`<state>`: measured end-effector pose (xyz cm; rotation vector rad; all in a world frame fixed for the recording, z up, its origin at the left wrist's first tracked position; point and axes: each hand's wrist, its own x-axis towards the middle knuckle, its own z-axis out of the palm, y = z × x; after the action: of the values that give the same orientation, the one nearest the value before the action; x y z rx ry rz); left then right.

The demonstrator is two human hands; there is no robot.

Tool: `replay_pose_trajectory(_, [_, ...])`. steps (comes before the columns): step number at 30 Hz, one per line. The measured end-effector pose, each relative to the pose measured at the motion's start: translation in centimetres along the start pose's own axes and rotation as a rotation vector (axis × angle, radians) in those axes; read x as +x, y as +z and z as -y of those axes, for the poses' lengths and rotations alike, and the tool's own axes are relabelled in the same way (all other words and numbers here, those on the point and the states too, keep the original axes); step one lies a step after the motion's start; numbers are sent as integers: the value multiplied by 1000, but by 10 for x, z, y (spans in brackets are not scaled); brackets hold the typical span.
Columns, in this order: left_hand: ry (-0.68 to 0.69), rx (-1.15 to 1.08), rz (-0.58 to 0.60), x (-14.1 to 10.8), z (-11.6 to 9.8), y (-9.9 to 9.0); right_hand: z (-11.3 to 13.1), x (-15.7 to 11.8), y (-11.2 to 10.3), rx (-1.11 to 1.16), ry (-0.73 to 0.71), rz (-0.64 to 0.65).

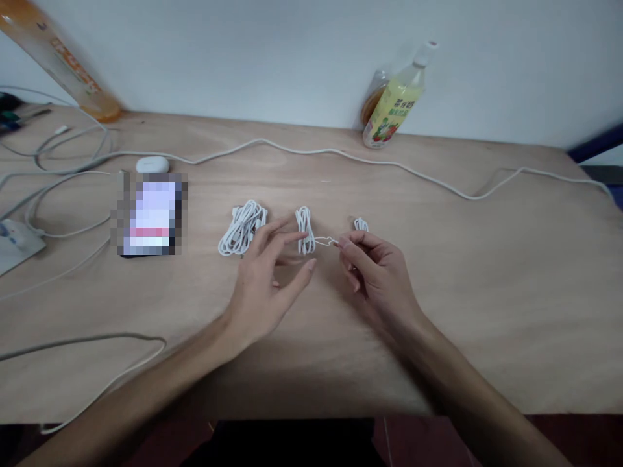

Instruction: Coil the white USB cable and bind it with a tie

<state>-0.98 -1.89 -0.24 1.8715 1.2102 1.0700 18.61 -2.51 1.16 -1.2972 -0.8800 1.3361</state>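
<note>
A coiled white cable (304, 224) lies upright in the view at the middle of the wooden table. From its right side runs a thin white tie (323, 240), looped and slightly twisted. The fingertips of my right hand (379, 267) pinch the tie's far end. My left hand (265, 279) hovers beside the coil, fingers apart, thumb and forefinger spread near its lower part; whether a fingertip touches it I cannot tell. Left of that hand sits a pile of coiled white cables (241, 230). Another small white coil (361, 224) shows partly behind my right hand.
A long white cord (335, 152) crosses the table's back. At left are a pixelated phone (153, 214), a white earbud case (152, 165), loose cables and a power strip (18, 245). An orange-capped bottle (68, 65) and a yellow-labelled bottle (396, 104) stand by the wall.
</note>
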Motion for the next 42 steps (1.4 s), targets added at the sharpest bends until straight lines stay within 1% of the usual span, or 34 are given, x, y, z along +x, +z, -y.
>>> replay_pose_trajectory(2, [24,-41,-34,1,-2,0,0,-2,0,16,37,34])
replay_pose_trajectory(4, [21,-162,-27,4,-2,1,1,-3,1,54,97,88])
replay_pose_trajectory(7, [-61,-341,14,7,-3,1,4,-4,3,114,184,179])
replay_pose_trajectory(9, [-114,-374,34,9,-4,0,4,-4,3,139,212,213])
replay_pose_trajectory(11, [-138,-364,32,10,-5,-1,2,-4,3,147,220,223])
replay_pose_trajectory(19, [-143,-374,48,11,-4,-1,0,-3,2,111,182,242])
replay_pose_trajectory(24, [-141,-375,94,10,-5,-2,1,-3,1,88,145,294])
replay_pose_trajectory(28, [-142,-412,127,10,-7,-2,2,-3,0,76,129,312])
replay_pose_trajectory(33, [-207,-447,178,13,-12,-5,4,-3,-1,61,110,310])
replay_pose_trajectory(37, [-259,-477,219,16,-13,-9,1,-2,-2,53,76,306])
replay_pose_trajectory(42, [-273,-515,221,17,-11,-8,0,-2,-2,32,70,285])
